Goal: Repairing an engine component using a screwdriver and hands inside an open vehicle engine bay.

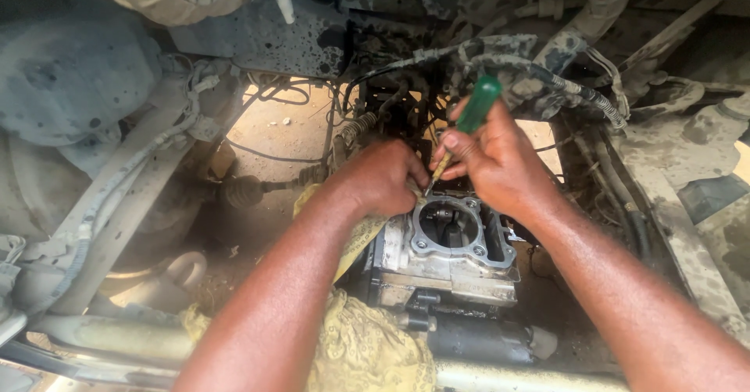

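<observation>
A vehicle repair spot, outdoors or in an open-sided workshop, seen from inside a stripped engine bay. At centre sits a bare metal engine cylinder block (449, 244), its round bore open to view, with yellow rags (367, 345) packed beneath it at lower centre. Dusty, oil-stained frame members (117, 204) run down the left of the frame, and grimy hoses and wiring (508, 60) hang across the upper middle. A drive shaft with a rubber boot (246, 190) lies left of centre. Through the gaps in the upper middle, sunlit sandy ground (273, 130) shows beneath the vehicle. A green-handled screwdriver (473, 111) is in use above the block.
</observation>
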